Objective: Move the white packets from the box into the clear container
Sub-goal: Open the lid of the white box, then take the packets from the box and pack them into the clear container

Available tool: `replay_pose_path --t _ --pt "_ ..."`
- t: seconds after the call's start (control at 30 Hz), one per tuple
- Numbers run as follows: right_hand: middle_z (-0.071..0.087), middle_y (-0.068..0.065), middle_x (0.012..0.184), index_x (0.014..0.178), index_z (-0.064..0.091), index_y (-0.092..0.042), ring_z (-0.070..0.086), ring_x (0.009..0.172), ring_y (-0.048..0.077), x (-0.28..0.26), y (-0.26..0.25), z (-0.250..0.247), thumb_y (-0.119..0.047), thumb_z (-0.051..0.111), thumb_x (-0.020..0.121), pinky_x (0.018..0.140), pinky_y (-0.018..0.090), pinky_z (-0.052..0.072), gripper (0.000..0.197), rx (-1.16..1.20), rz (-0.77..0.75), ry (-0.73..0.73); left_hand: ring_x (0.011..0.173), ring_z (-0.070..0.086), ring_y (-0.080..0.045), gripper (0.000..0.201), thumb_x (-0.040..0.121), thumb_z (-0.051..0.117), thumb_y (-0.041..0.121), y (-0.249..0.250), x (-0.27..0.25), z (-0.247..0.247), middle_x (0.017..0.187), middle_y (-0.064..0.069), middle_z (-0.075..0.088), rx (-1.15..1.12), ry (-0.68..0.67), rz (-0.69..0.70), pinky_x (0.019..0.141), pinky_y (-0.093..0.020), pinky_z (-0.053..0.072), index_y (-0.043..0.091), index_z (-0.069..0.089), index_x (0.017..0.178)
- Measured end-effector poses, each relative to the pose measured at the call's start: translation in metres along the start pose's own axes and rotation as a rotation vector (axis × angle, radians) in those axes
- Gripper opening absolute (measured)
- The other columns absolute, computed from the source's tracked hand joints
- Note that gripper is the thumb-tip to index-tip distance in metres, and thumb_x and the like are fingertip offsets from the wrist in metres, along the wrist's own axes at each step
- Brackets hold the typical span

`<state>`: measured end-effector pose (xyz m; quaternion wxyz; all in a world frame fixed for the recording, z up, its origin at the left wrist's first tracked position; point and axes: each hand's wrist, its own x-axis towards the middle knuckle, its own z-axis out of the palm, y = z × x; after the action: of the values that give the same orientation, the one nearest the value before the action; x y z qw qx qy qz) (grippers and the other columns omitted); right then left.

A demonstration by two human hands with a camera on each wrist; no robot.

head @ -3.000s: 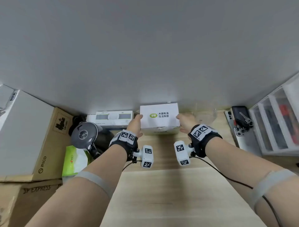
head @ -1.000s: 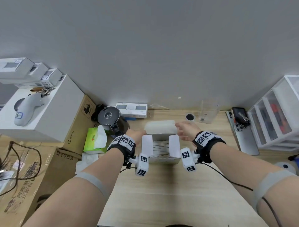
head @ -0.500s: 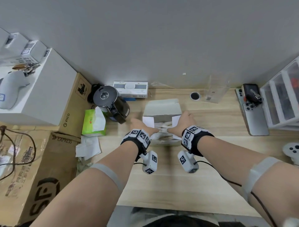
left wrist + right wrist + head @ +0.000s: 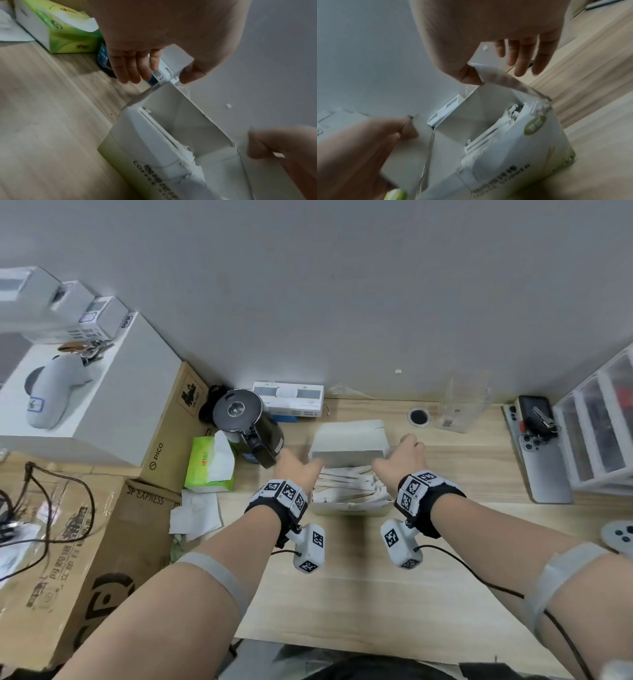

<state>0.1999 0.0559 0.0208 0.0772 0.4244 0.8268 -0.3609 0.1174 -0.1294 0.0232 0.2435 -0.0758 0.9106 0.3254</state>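
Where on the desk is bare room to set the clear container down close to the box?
Bare wood lies between the box and the phone, and across the near desk in front of the box. The container stands at the wall. Left of the box is crowded: kettle, tissue pack.

Packets [image 4: 346, 484] in box [image 4: 349, 510], container [image 4: 460, 405] behind-right
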Motion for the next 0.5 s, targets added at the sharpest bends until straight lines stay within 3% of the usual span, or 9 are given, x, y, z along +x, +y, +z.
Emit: replay_pose_path --t 0.07,0.13,0.2,0.3,0.43,0.5 --pt "0.041 0.013 0.135 0.134 0.037 -0.006 0.051 0.117 0.031 0.005 0.004 -0.014 -0.023 0.064 0.078 0.090 0.039 0.045 0.065 0.071 -0.006 0.022 0.107 0.060 -0.033 0.060 0.091 0.064 0.029 0.001 0.005 -0.008 0.124 -0.015 0.060 0.032 0.040 0.004 0.084 -0.034 0.047 0.001 0.039 0.138" --pt "0.041 0.012 0.136 0.134 0.037 -0.007 0.052 0.117 0.032 0.010 0.010 -0.024 -0.021 0.066 0.078 0.095 0.041 0.048 0.064 0.059 0.026 0.042 0.113 0.060 -0.035 0.054 0.088 0.066 0.017 -0.001 0.008 -0.016 0.125 -0.018 0.059 0.100 0.073 0.004 0.083 -0.034 0.047 0.000 0.040 0.132" --pt "0.042 0.013 0.133 0.129 0.039 -0.007 0.053 0.115 0.033 0.014 0.016 -0.030 -0.016 0.066 0.077 0.094 0.044 0.049 0.059 -0.002 0.068 0.064 0.111 0.060 -0.035 0.048 0.083 0.067 0.010 -0.001 0.009 -0.024 0.121 -0.017 0.058 0.191 0.089 0.017 0.083 -0.036 0.051 0.003 0.042 0.124" --pt "0.048 0.013 0.126 0.121 0.045 -0.009 0.054 0.111 0.032 0.016 0.025 -0.036 -0.020 0.066 0.080 0.089 0.041 0.050 0.047 -0.113 0.078 0.040 0.107 0.061 -0.032 0.036 0.085 0.061 0.008 -0.004 0.013 -0.024 0.113 -0.012 0.060 0.292 0.001 0.017 0.084 -0.035 0.053 0.006 0.048 0.119" --pt "0.064 0.015 0.110 0.111 0.058 -0.003 0.062 0.099 0.032 0.015 0.028 -0.026 -0.025 0.052 0.091 0.077 0.033 0.048 0.030 -0.094 0.046 -0.156 0.079 0.061 -0.026 0.023 0.088 0.055 0.026 -0.005 0.014 -0.010 0.083 -0.006 0.062 0.259 -0.072 -0.001 0.072 -0.032 0.052 0.006 0.061 0.097" --pt "0.070 0.015 0.093 0.087 0.063 -0.008 0.065 0.087 0.031 0.014 0.030 -0.015 -0.035 0.047 0.094 0.068 0.030 0.044 0.032 -0.048 0.023 -0.227 0.065 0.055 -0.021 0.026 0.091 0.054 0.033 -0.006 0.013 0.000 0.070 -0.003 0.057 0.236 -0.127 0.007 0.060 -0.028 0.045 0.009 0.058 0.082"
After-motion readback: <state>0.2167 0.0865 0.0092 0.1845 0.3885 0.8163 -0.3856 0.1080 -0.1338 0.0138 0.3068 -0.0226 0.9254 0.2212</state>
